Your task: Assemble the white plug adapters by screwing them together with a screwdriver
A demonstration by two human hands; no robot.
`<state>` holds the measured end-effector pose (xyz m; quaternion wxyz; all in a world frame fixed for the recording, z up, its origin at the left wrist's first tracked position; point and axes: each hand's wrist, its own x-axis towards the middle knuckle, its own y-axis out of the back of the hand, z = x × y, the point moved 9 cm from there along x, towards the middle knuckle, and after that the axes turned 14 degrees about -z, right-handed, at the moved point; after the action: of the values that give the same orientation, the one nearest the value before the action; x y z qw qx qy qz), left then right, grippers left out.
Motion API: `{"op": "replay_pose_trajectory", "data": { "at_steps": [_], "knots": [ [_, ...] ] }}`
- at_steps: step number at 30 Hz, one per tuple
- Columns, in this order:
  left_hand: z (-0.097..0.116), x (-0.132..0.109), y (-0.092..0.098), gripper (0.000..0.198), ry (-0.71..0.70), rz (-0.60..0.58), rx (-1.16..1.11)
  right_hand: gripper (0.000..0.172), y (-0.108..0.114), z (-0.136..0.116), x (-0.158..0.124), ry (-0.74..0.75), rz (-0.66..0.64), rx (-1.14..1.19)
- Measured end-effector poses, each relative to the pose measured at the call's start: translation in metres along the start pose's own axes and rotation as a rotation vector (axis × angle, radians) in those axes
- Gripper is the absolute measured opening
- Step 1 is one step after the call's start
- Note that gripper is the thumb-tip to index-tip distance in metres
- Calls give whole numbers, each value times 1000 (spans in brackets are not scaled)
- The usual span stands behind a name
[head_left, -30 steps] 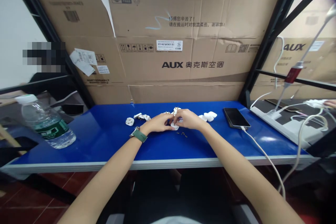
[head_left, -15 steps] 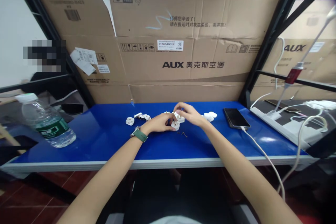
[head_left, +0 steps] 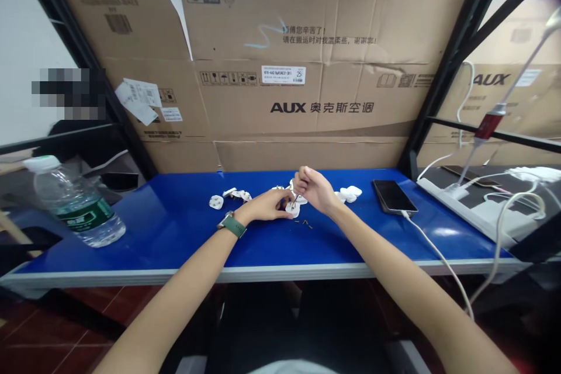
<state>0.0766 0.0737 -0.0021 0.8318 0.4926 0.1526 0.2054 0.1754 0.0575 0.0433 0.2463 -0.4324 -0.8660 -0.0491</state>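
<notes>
Near the middle of the blue table, my left hand (head_left: 268, 205) grips a small white plug part (head_left: 293, 209) between thumb and fingers. My right hand (head_left: 313, 188) is closed just above and to the right of it, around a thin dark tool (head_left: 296, 198) whose lower end points down at the part. More white parts lie partly hidden behind both hands. Several small brass-coloured pins (head_left: 305, 223) lie on the table in front of the held part. White pieces (head_left: 350, 193) sit right of my right hand, and other white plug parts (head_left: 216, 202) lie left of my left hand.
A water bottle (head_left: 83, 204) stands at the table's left. On the right lie a black phone (head_left: 394, 196) with a white cable and, beyond it, a white power strip (head_left: 473, 216). Cardboard (head_left: 307, 128) rises behind the blue table (head_left: 184, 245). A person (head_left: 83, 128) is at the far left.
My right hand has turned and its fingers have closed around the thin dark tool, now held upright over the white part. My left hand has stayed almost in place.
</notes>
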Motion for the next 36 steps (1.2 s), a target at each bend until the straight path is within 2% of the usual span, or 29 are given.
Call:
{"op": "replay_pose_trajectory", "data": {
  "at_steps": [10, 17, 24, 28, 33, 36],
  "knots": [
    [1, 0, 1, 47, 0, -2, -10, 49, -4, 6, 2, -5, -61, 78],
    [3, -1, 1, 45, -12, -1, -9, 50, -3, 7, 2, -4, -51, 81],
    [1, 0, 1, 43, -11, 16, 4, 38, -3, 7, 3, 48, -74, 98],
    [-1, 0, 1, 40, -4, 19, 9, 27, 5, 5, 3, 47, -74, -117],
    [2, -1, 1, 37, -14, 13, 22, 39, 19, -11, 0, 97, 23, -557],
    [4, -1, 2, 36, -16, 14, 22, 29, 17, -24, -4, 144, 64, -798]
  ]
}}
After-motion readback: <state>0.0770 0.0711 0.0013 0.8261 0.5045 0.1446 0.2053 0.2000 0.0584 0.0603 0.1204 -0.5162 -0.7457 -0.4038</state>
